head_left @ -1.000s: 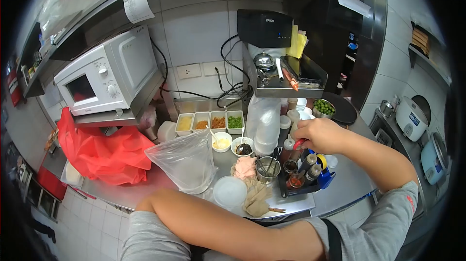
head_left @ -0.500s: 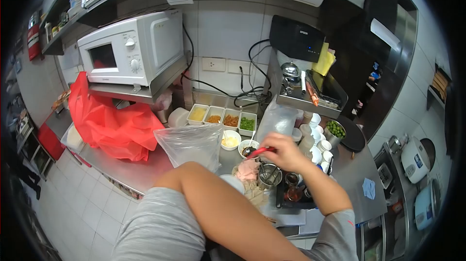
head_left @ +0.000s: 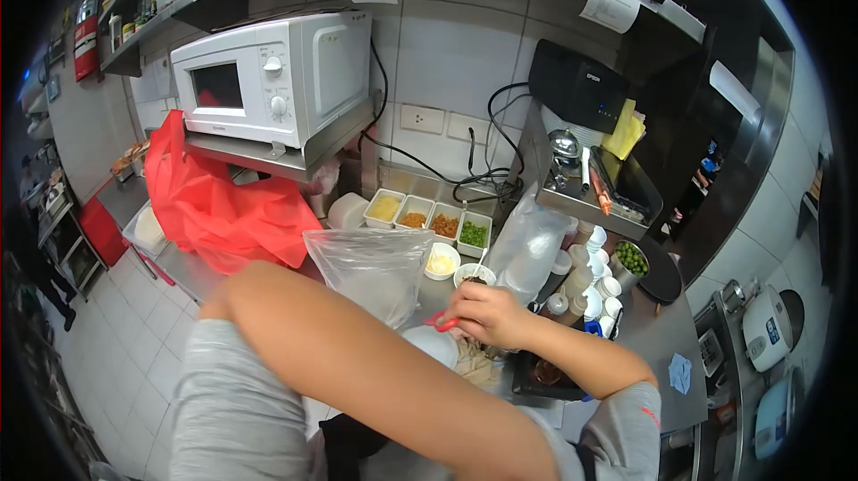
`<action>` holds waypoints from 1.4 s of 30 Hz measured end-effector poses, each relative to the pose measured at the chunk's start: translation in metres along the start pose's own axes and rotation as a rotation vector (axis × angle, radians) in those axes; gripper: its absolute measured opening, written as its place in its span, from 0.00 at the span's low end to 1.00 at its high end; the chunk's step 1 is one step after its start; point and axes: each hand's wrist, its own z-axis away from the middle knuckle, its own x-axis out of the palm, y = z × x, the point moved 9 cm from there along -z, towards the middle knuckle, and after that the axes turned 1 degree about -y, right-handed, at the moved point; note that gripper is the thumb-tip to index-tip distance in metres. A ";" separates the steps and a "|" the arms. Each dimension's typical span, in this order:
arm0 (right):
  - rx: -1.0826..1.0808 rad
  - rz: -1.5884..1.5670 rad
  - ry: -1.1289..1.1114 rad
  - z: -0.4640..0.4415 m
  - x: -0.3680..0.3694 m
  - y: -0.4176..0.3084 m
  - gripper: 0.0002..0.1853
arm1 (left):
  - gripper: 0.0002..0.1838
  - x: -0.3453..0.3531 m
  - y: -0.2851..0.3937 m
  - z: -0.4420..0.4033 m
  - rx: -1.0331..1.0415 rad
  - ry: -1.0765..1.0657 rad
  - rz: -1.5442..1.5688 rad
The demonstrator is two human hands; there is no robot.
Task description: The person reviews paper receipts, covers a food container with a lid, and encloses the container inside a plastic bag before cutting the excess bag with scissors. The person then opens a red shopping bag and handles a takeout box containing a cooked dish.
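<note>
My right hand (head_left: 490,313) is closed on a small red utensil (head_left: 438,322) whose exact kind I cannot make out; its end sticks out left of my fingers. Just beyond my hand stands a white bowl (head_left: 463,277) with dark contents and a white spoon in it. A second white bowl (head_left: 441,261), with pale yellow contents, is to its left. Beneath my hand are a beige cloth (head_left: 475,363) and part of a white plate (head_left: 433,346). My left forearm (head_left: 375,365) crosses low in front of me, and its hand is out of sight.
White containers (head_left: 386,207) of chopped ingredients line the back. Clear plastic bags (head_left: 371,271) and a red bag (head_left: 228,222) lie left. A white microwave (head_left: 277,79) sits on a raised shelf. Bottles (head_left: 576,284), a dark tray (head_left: 527,383) and a tin of green fruits (head_left: 631,259) stand right.
My right hand has moved down and left with the red utensil, away from the bowl of dark contents. My left elbow has shifted left, and the camera view has turned slightly.
</note>
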 end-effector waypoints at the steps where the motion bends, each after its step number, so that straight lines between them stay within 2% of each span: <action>1: 0.000 0.020 -0.006 0.006 -0.005 -0.004 0.10 | 0.23 -0.001 0.008 0.016 -0.076 -0.019 -0.026; 4: 0.019 0.128 0.033 0.018 -0.024 -0.017 0.09 | 0.23 -0.005 0.040 0.070 -0.339 -0.051 -0.151; 7: 0.115 0.125 0.317 0.041 -0.045 -0.015 0.11 | 0.23 -0.019 0.073 0.120 -0.486 0.069 -0.272; 10: 0.234 0.067 0.744 0.078 -0.060 -0.014 0.12 | 0.09 -0.049 0.103 0.171 -0.267 0.647 -0.552; 12: 0.254 -0.038 1.074 0.108 -0.051 -0.002 0.12 | 0.18 -0.042 0.061 0.253 -0.347 1.312 -0.533; 14: 0.277 -0.072 1.197 0.106 -0.027 -0.003 0.12 | 0.27 -0.012 -0.029 0.313 -0.237 1.799 0.064; 15: 0.285 -0.114 1.167 0.094 -0.010 -0.006 0.11 | 0.29 0.003 -0.072 0.317 -0.174 1.844 0.307; 16: 0.295 -0.155 1.136 0.083 0.008 -0.008 0.11 | 0.32 0.016 -0.108 0.315 -0.107 1.875 0.556; 18: 0.221 -0.071 0.884 0.055 0.047 -0.021 0.08 | 0.27 0.024 -0.139 0.293 0.073 1.785 0.782; 19: 0.228 -0.168 0.804 0.045 0.062 -0.021 0.08 | 0.25 0.026 -0.149 0.286 0.166 1.734 0.895; 21: 0.235 -0.367 0.631 0.028 0.090 -0.020 0.08 | 0.21 0.035 -0.164 0.299 0.067 1.811 0.838; 24: 0.206 -0.260 0.654 0.023 0.091 -0.014 0.08 | 0.14 0.052 -0.186 0.326 0.018 1.945 0.700; 26: 0.322 -0.242 0.694 0.017 0.095 -0.011 0.10 | 0.13 0.056 -0.187 0.328 -0.007 2.100 0.557; 27: 0.389 -0.219 0.724 0.019 0.093 -0.008 0.11 | 0.12 0.052 -0.181 0.328 -0.043 2.107 0.476; 30: 0.540 -0.760 0.884 0.029 0.114 0.026 0.14 | 0.12 0.042 -0.153 0.325 -0.066 2.141 0.304; 31: 0.515 -0.960 0.856 0.026 0.122 0.030 0.17 | 0.12 0.042 -0.154 0.328 -0.169 2.123 0.228; 34: 0.584 -1.122 0.797 0.023 0.122 0.033 0.18 | 0.13 0.042 -0.150 0.326 -0.257 2.099 0.127; 35: 0.664 -1.209 0.754 0.023 0.126 0.037 0.19 | 0.13 0.040 -0.151 0.333 -0.377 2.087 -0.042; 38: 0.733 -1.354 0.600 0.024 0.132 0.040 0.20 | 0.12 0.043 -0.168 0.333 -0.363 2.067 0.246; 40: 0.678 -1.433 0.626 0.018 0.132 0.035 0.21 | 0.14 0.039 -0.147 0.334 -0.548 1.987 -0.217; 42: 0.650 -1.481 0.627 0.016 0.130 0.034 0.21 | 0.17 0.032 -0.126 0.331 -0.703 1.813 -0.642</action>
